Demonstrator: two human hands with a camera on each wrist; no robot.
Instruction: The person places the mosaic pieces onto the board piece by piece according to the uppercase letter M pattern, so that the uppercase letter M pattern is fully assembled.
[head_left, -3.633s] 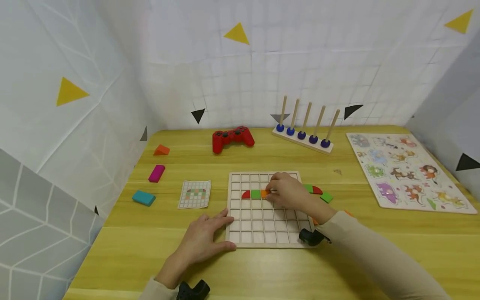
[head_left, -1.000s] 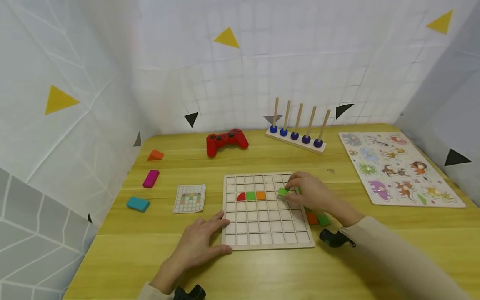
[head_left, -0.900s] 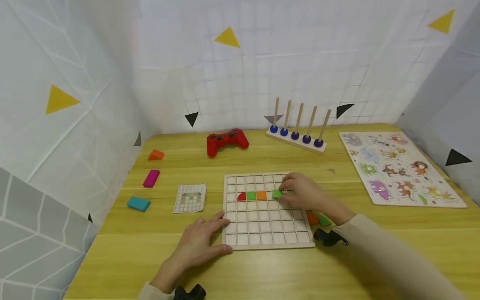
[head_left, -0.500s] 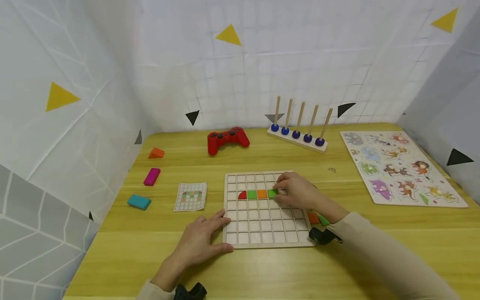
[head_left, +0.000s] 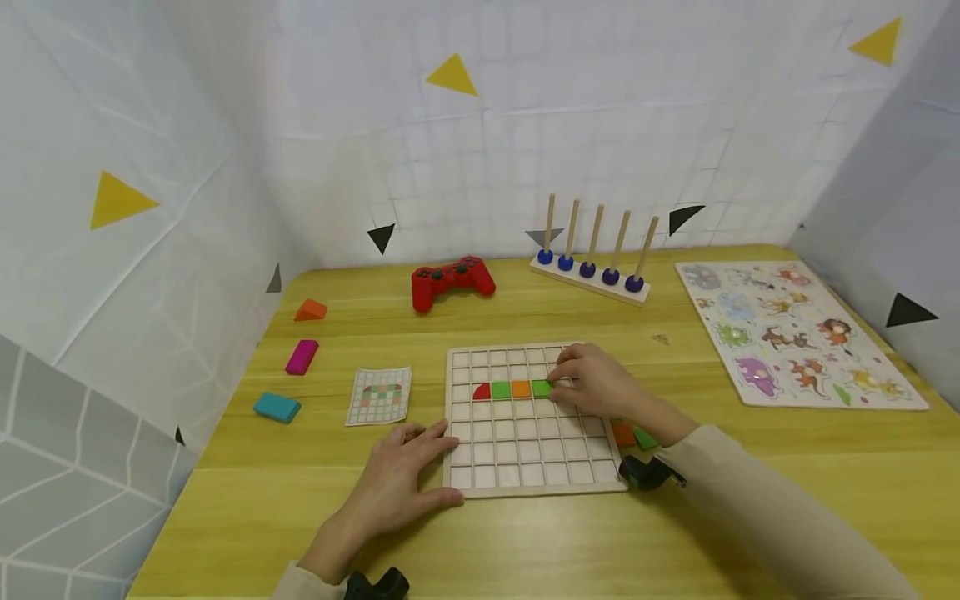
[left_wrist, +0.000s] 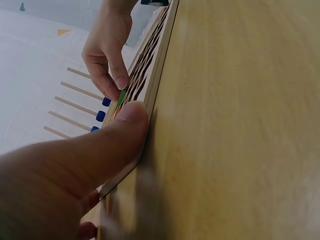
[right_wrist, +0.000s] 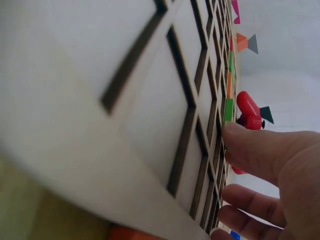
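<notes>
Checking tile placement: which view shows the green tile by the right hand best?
Head view: the green tile sits in the grid board beside the right hand. Right wrist shows it edge-on; left wrist shows only a sliver.

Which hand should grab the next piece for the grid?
Probably the right hand: the loose pieces lie beside it, right of the grid. The left hand rests on the grid's near-left corner, farther away.

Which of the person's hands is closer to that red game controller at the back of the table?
Right. The right hand rests on the grid board's far half, below the red game controller; the left hand holds the board's near left corner.
</notes>
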